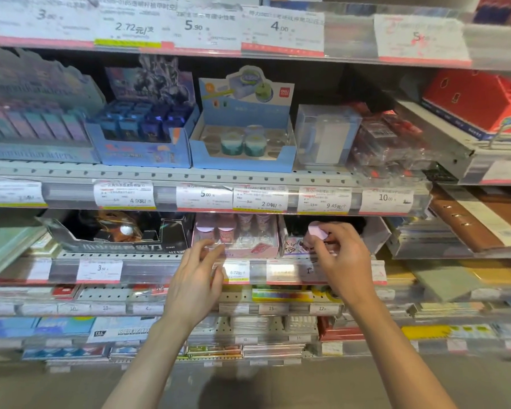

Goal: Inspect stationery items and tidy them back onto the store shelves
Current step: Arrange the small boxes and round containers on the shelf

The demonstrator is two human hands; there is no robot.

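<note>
At the front edge of the third shelf (148, 255) down, the right hand (341, 261) pinches a small lilac round item (317, 230) in its fingertips, just before a patterned display box (295, 246). Left hand (194, 286) hovers beside it, fingers loosely spread, holding nothing, just below the pink display box (236, 242) of little pots. Price tags (238, 271) line the rail beneath.
</note>
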